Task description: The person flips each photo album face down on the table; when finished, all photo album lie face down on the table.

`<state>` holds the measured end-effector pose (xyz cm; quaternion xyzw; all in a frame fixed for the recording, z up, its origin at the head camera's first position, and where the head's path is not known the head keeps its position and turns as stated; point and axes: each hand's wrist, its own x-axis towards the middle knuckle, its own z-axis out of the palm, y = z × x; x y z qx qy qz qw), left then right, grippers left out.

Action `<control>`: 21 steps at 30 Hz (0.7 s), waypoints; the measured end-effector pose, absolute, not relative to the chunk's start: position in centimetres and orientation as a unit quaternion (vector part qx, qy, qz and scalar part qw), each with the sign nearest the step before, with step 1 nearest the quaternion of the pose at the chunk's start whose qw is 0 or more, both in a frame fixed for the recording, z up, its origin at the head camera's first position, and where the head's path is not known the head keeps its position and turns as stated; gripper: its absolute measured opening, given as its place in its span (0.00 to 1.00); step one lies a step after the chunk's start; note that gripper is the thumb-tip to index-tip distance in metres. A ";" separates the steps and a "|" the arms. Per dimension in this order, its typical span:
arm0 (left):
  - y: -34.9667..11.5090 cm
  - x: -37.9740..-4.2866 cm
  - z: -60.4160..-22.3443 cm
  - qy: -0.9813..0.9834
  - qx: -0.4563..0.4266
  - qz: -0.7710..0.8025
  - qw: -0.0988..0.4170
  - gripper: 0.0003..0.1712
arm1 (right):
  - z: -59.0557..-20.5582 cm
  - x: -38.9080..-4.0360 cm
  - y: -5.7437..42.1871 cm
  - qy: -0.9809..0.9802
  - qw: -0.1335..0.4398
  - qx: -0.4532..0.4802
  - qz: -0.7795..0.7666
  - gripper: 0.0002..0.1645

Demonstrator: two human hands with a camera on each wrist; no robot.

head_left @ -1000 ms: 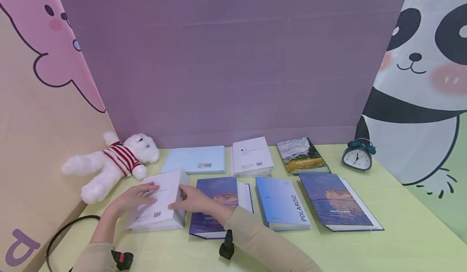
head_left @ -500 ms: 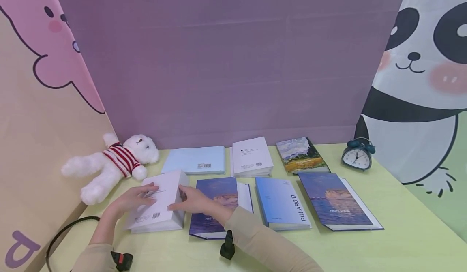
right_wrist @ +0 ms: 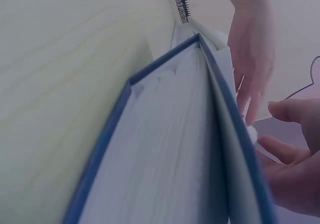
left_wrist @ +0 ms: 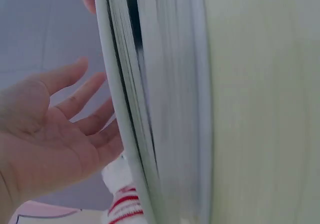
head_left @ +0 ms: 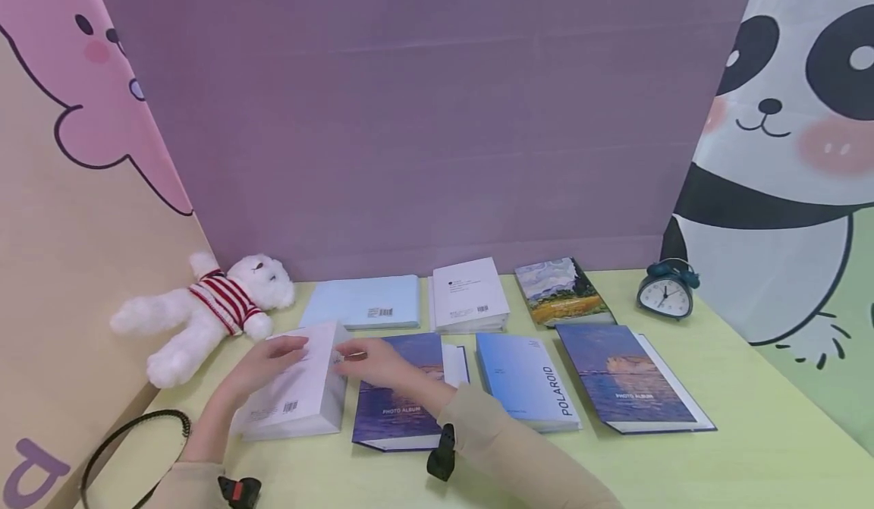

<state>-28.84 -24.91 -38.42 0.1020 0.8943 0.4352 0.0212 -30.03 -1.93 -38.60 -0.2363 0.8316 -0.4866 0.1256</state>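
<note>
A thick white photo album (head_left: 307, 391) lies at the front left, its barcode facing up. Over its cover my left hand (head_left: 266, 369) hovers with relaxed fingers. In the left wrist view the left hand (left_wrist: 60, 129) shows spread fingers just beyond the edge of the album's page block (left_wrist: 172, 109). My right hand (head_left: 382, 365) is at the album's right side, fingertips by its upper edge, wrist above a dark blue photo album (head_left: 396, 410). The right wrist view shows the right hand (right_wrist: 295, 169) with thumb and fingers apart, nothing between them.
Further right lie a blue Polaroid album (head_left: 526, 380) and another dark blue photo album (head_left: 635, 380). Behind are a light blue album (head_left: 362, 300), a white one (head_left: 471, 293) and a landscape-covered one (head_left: 563, 293). A plush bear (head_left: 225, 304), black cable (head_left: 136, 418) and alarm clock (head_left: 664, 295) flank them.
Both hands have come away from the white album's cover: the left has risen and shifted right, and the right has drawn its thumb up off the cover. The albums stay in place.
</note>
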 end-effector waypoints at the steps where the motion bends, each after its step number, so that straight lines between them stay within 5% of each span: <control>1: -24.5 -28.9 -38.3 0.891 0.105 0.442 0.021 0.23 | -38.4 -30.0 -1.6 0.831 0.118 -0.239 -0.489 0.25; 8: -21.7 -28.6 -37.4 0.858 0.143 0.492 0.040 0.26 | -37.9 -30.0 0.9 0.830 0.085 -0.239 -0.496 0.25; 21: -19.0 -28.0 -37.5 0.815 0.177 0.524 0.174 0.34 | -38.7 -29.6 6.9 0.872 0.019 -0.250 -0.419 0.28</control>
